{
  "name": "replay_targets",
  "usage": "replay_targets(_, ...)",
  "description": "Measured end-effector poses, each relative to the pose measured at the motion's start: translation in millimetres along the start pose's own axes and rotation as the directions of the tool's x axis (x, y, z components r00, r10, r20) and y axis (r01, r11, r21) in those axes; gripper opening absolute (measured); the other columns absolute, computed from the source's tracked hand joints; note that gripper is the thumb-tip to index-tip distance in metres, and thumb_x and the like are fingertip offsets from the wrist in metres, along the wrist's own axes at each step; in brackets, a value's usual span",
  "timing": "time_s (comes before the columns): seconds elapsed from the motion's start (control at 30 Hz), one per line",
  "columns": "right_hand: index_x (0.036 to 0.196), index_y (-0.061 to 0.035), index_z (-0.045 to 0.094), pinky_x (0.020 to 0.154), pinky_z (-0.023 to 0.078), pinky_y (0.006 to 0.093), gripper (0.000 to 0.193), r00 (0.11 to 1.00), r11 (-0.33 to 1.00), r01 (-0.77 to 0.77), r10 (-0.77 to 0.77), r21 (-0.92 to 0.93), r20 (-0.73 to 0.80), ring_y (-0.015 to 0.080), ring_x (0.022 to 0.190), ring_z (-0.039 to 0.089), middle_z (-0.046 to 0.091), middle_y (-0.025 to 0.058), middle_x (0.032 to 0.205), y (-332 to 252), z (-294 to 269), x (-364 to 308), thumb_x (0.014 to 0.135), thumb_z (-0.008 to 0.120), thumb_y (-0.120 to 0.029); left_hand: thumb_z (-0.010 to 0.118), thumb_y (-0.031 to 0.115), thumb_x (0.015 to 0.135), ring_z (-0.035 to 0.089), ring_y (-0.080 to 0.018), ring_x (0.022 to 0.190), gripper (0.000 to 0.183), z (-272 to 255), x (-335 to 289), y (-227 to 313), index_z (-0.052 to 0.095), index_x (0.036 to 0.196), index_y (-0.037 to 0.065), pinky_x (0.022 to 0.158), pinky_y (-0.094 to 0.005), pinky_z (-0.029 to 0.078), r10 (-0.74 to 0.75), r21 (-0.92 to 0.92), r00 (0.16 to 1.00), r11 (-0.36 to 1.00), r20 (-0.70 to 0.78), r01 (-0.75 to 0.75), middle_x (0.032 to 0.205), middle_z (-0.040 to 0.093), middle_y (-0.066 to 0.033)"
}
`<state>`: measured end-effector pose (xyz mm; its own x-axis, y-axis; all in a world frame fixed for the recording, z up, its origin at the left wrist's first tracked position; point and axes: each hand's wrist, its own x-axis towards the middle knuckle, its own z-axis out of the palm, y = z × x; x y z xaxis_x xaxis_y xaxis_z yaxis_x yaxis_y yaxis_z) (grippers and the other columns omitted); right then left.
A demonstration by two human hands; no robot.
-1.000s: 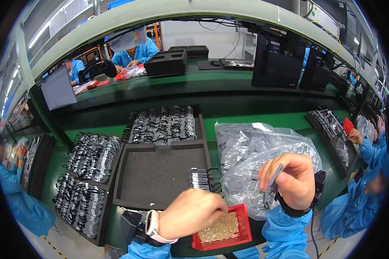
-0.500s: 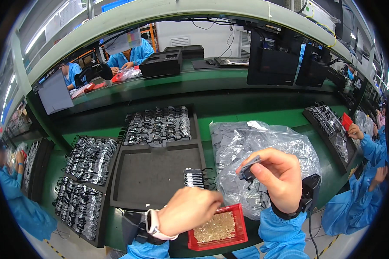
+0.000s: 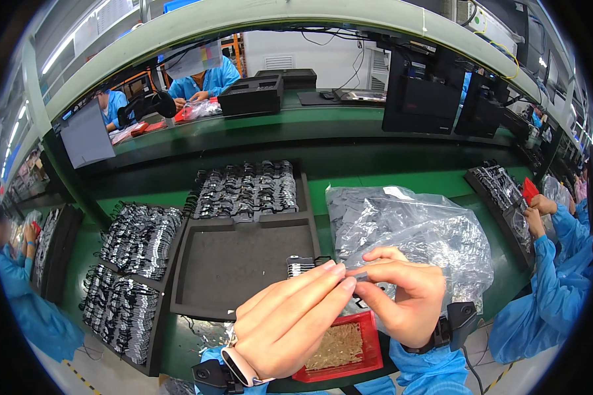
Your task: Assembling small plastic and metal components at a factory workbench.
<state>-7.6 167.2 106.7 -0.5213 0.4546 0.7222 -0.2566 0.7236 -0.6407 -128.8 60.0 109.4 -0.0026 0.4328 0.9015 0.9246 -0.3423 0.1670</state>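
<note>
My right hand [image 3: 405, 293] pinches a small dark grey piece [image 3: 358, 275] between thumb and fingers, above the front of the bench. The piece has a black part hanging below it, mostly hidden by the fingers. My left hand [image 3: 290, 319] comes in from the left with its fingers pressed together, fingertips meeting at the piece's left end. Whether anything tiny is between them is hidden. Below both hands lies a red bin [image 3: 375, 352] holding many small pale yellowish bits [image 3: 336, 345]. Partly behind my left hand, a short row of silver-and-black parts [image 3: 300, 265] lies in the black foam tray [image 3: 237, 263].
Foam trays filled with silver-and-black cabled parts [image 3: 141, 243] stand at the left and back. A clear plastic bag [image 3: 408, 217] of grey pieces lies to the right. Beyond are monitors [image 3: 418, 92] and a shelf. Co-workers in blue sit at both sides [image 3: 550, 263] and opposite.
My left hand has moved from over the red bin up to the piece. My right hand has lowered and shifted left, bringing the piece to the left fingertips.
</note>
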Motion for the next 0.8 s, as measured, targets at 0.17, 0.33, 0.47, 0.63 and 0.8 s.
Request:
replay_targets(0.17, 0.081, -0.0008, 0.065, 0.078, 0.047, 0.0354, 0.015, 0.996, 0.997, 0.067, -0.064, -0.036, 0.069, 0.0190, 0.068, 0.064, 0.066, 0.0091, 0.075, -1.2, 1.5, -1.4, 0.066, 0.068, 0.002, 0.068, -0.006, 0.062, 0.066, -0.0267, 0.074, 0.021, 0.9, -0.6, -0.1, 0.064, 0.083, -0.004, 0.063, -0.0292, 0.054, 0.025, 0.023, 1.000, 0.999, 0.003, -0.025, 0.079, 0.065, -0.0157)
replay_targets(0.33, 0.082, -0.0014, 0.064, 0.080, 0.046, 0.0375, 0.016, 0.992, 0.990, 0.113, -0.107, -0.080, 0.074, 0.0187, 0.072, 0.065, 0.066, 0.0087, 0.077, -2.3, 4.1, -1.2, 0.067, 0.068, 0.002, 0.060, -0.008, 0.063, 0.065, -0.0252, 0.084, 0.030, -0.5, -7.0, -2.8, 0.061, 0.093, -0.004, 0.068, -0.0292, 0.054, -0.006, -0.031, 1.000, 0.999, 0.025, 0.007, 0.091, 0.064, -0.0150)
replay_targets(0.47, 0.080, -0.0008, 0.064, 0.081, 0.045, 0.0385, 0.016, 0.987, 0.984, 0.128, -0.113, -0.128, 0.113, 0.0188, 0.073, 0.065, 0.066, 0.0086, 0.076, -4.0, 2.5, -1.9, 0.065, 0.069, 0.003, 0.061, -0.008, 0.063, 0.065, -0.0247, 0.084, 0.030, 2.4, -7.2, -3.8, 0.061, 0.093, -0.004, 0.067, -0.0289, 0.054, 0.006, -0.014, 1.000, 1.000, 0.007, -0.006, 0.091, 0.064, -0.0149)
replay_targets(0.63, 0.079, -0.0007, 0.064, 0.081, 0.044, 0.0399, 0.017, 0.981, 0.975, 0.182, -0.172, -0.124, 0.090, 0.0189, 0.071, 0.065, 0.065, 0.0091, 0.075, -5.1, 4.7, -2.0, 0.064, 0.069, 0.005, 0.061, -0.008, 0.062, 0.064, -0.0241, 0.087, 0.030, -3.5, -7.0, 0.8, 0.062, 0.091, -0.004, 0.068, -0.0286, 0.054, 0.012, 0.012, 0.999, 1.000, 0.038, -0.013, 0.092, 0.064, -0.0147)
replay_targets(0.8, 0.078, -0.0006, 0.064, 0.081, 0.044, 0.0403, 0.017, 0.986, 0.979, 0.162, -0.158, -0.120, 0.048, 0.0189, 0.069, 0.065, 0.065, 0.0091, 0.073, -4.9, 6.5, -3.5, 0.063, 0.068, 0.006, 0.061, -0.007, 0.061, 0.064, -0.0243, 0.087, 0.030, -2.3, -5.8, -1.1, 0.062, 0.091, -0.003, 0.067, -0.0288, 0.054, 0.033, 0.028, 0.999, 0.999, 0.039, -0.034, 0.093, 0.064, -0.0146)
